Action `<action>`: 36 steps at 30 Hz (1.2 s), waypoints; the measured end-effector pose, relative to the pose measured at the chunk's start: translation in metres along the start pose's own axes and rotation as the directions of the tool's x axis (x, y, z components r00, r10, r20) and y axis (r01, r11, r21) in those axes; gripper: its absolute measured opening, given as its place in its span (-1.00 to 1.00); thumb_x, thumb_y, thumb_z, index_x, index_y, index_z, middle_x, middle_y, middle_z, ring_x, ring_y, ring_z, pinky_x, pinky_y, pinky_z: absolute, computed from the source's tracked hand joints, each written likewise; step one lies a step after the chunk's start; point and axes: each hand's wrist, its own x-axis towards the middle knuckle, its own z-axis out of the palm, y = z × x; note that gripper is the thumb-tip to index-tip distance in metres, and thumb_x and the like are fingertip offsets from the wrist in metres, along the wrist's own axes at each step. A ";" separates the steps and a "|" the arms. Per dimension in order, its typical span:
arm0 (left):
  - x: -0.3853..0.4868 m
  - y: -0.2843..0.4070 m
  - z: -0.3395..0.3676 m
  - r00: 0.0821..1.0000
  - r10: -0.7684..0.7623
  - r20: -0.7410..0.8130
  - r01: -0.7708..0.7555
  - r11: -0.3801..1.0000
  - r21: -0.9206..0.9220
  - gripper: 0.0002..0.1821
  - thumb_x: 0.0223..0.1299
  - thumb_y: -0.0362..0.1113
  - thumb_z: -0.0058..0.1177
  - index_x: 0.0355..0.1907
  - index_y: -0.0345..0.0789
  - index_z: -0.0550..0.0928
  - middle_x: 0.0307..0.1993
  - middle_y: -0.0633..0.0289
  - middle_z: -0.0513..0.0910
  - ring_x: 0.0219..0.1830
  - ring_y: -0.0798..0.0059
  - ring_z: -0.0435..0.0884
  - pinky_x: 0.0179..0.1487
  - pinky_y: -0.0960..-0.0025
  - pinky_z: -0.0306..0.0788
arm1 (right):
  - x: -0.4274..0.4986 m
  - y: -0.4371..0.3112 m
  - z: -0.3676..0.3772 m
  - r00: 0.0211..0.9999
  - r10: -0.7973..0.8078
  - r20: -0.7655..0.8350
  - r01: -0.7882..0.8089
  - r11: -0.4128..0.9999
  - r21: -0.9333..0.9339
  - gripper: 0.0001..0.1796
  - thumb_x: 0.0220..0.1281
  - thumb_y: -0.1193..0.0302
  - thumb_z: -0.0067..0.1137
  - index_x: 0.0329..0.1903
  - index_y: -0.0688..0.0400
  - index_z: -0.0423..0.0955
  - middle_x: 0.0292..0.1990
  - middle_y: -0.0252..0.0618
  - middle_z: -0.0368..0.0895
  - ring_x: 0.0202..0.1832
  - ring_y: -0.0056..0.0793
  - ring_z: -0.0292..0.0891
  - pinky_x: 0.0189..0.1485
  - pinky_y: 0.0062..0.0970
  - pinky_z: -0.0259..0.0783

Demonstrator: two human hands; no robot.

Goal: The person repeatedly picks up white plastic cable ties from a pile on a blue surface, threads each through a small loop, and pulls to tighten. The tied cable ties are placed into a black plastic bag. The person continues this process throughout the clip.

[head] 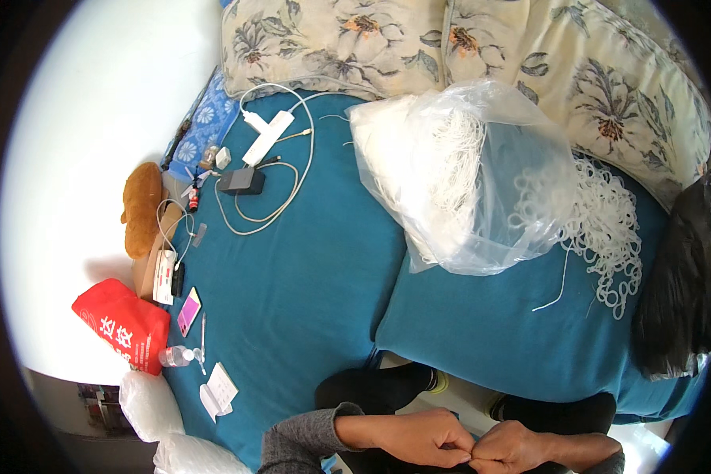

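Note:
My left hand (429, 437) and my right hand (512, 447) meet at the fingertips, low in the view above my lap. Thumbs and fingers are pinched together; whether anything small sits between them is hidden. Ahead of them, on a teal sofa cover (332, 284), lies a clear plastic bag (509, 154) holding a bundle of thin white cords (456, 166). To the right of the bag spreads a heap of whitish rings (607, 231), partly seen through the plastic. One white cord (564, 278) trails from the heap toward me.
Floral cushions (343, 47) line the back. At left are a power strip (269, 137), a black adapter (242, 181), a phone (189, 312), a water bottle (176, 356), an open notebook (219, 391) and a red bag (124, 326). A black plastic bag (678, 284) lies far right.

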 end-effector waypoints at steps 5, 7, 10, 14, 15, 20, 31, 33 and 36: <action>0.007 0.008 -0.019 0.985 -0.034 -0.167 -0.010 0.966 -0.258 -0.75 0.33 -0.25 -0.01 -0.47 -0.32 0.52 -0.59 0.54 0.37 -0.54 0.81 0.27 -0.50 0.61 0.16 | 0.003 0.002 -0.026 0.965 -0.158 -0.209 0.068 0.922 -0.381 -0.81 0.24 0.36 0.16 -0.43 0.14 0.40 -0.59 -0.23 0.35 -0.57 -0.22 0.41 -0.51 -0.29 0.33; 0.006 0.014 -0.021 0.921 -0.168 -0.351 0.008 0.910 -0.414 -0.74 0.31 -0.24 -0.03 -0.51 -0.27 0.50 -0.65 0.50 0.36 -0.66 0.82 0.18 -0.59 0.65 0.01 | 0.010 -0.005 -0.044 0.974 0.005 -0.228 -0.061 0.969 -0.238 -0.70 0.36 0.19 0.06 -0.22 0.19 0.49 -0.51 -0.18 0.47 -0.49 -0.19 0.46 -0.42 -0.30 0.40; 0.012 0.022 -0.027 0.898 -0.126 -0.421 -0.088 0.886 -0.455 -0.67 0.41 -0.16 -0.11 -0.49 -0.28 0.47 -0.69 0.52 0.25 -0.68 0.83 0.09 -0.59 0.67 -0.04 | 0.008 -0.007 -0.045 0.855 0.267 -0.444 -0.134 0.942 0.309 -0.66 0.48 0.24 -0.09 -0.07 0.30 0.48 -0.34 -0.34 0.59 -0.35 -0.70 0.47 -0.33 -0.67 0.44; 0.020 0.027 -0.025 0.850 -0.064 -0.524 -0.202 0.877 -0.435 -0.67 0.40 -0.23 -0.13 -0.51 -0.33 0.45 -0.74 0.47 0.26 -0.73 0.78 0.11 -0.64 0.62 -0.02 | 0.000 -0.009 -0.055 0.824 0.204 -0.529 0.026 0.919 0.394 -0.70 0.45 0.41 -0.03 0.10 0.33 0.43 -0.23 -0.25 0.62 -0.30 -0.68 0.49 -0.28 -0.65 0.50; 0.022 0.027 -0.024 0.842 -0.051 -0.538 -0.206 0.890 -0.407 -0.67 0.40 -0.23 -0.14 -0.50 -0.34 0.46 -0.73 0.47 0.26 -0.73 0.77 0.12 -0.64 0.62 -0.01 | -0.002 -0.010 -0.054 0.813 0.215 -0.541 0.008 0.925 0.380 -0.70 0.43 0.42 -0.02 0.10 0.33 0.43 -0.23 -0.25 0.62 -0.30 -0.68 0.49 -0.27 -0.65 0.50; 0.032 0.030 -0.020 0.836 0.005 -0.549 -0.210 0.927 -0.312 -0.67 0.42 -0.20 -0.14 -0.46 -0.36 0.48 -0.71 0.45 0.28 -0.69 0.76 0.16 -0.59 0.61 0.06 | 0.000 -0.011 -0.051 0.733 0.204 -0.649 -0.034 0.964 0.264 -0.78 0.37 0.54 0.03 0.01 0.30 0.51 -0.30 -0.28 0.63 -0.35 -0.70 0.49 -0.31 -0.65 0.50; 0.064 0.023 -0.017 0.731 0.138 -0.668 -0.191 0.982 -0.006 -0.72 0.39 -0.27 -0.06 -0.01 -0.41 0.57 -0.41 0.32 0.59 -0.34 0.64 0.53 -0.17 0.55 0.36 | -0.002 -0.004 -0.067 0.575 -0.453 -0.681 -0.201 0.729 -0.655 -0.85 0.05 0.63 0.20 -0.27 0.24 0.55 -0.43 -0.20 0.62 -0.42 -0.26 0.57 -0.39 -0.40 0.47; 0.069 0.031 -0.013 0.736 0.104 -0.669 -0.141 0.990 -0.001 -0.72 0.40 -0.25 -0.05 -0.03 -0.41 0.57 -0.41 0.32 0.58 -0.34 0.64 0.51 -0.17 0.55 0.36 | -0.002 -0.005 -0.068 0.558 -0.480 -0.677 -0.208 0.709 -0.674 -0.84 0.02 0.64 0.20 -0.28 0.23 0.54 -0.43 -0.20 0.62 -0.42 -0.22 0.57 -0.38 -0.37 0.48; 0.083 0.031 -0.011 0.704 0.145 -0.695 -0.191 0.982 0.011 -0.73 0.39 -0.22 -0.01 -0.10 -0.40 0.60 -0.46 0.36 0.55 -0.40 0.66 0.47 -0.24 0.57 0.32 | -0.004 -0.005 -0.073 0.558 -0.483 -0.675 -0.186 0.720 -0.669 -0.82 0.00 0.63 0.22 -0.27 0.22 0.54 -0.44 -0.22 0.62 -0.42 -0.25 0.57 -0.38 -0.38 0.49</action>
